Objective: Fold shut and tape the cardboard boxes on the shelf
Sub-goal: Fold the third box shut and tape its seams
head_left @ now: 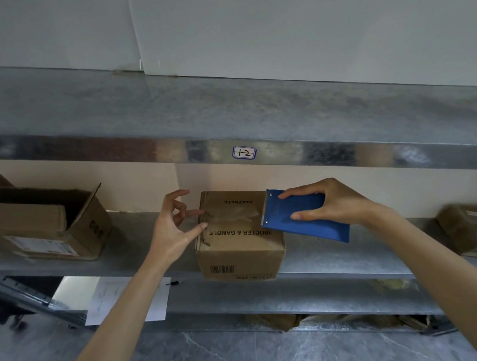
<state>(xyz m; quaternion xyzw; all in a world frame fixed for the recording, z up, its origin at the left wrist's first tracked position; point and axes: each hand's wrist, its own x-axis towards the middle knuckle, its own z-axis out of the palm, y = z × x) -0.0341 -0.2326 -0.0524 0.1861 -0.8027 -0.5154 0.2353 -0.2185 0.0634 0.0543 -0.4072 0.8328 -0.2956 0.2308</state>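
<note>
Both hands work at the small cardboard box (237, 251), which sits closed at the front edge of the middle metal shelf (334, 255). Left hand (170, 229) is spread loosely beside the box's left edge, its thumb and one fingertip touching the end of a wrinkled strip of brown tape (234, 214) that crosses the top. Right hand (336, 202) grips a blue tape dispenser (318, 228), fingers above and thumb below, its toothed edge over the right part of the box top. An open cardboard box (52, 219) stands to the left on the same shelf, and a blurred box (469, 230) to the right. The upper shelf's front carries a handwritten label (244, 153).
</note>
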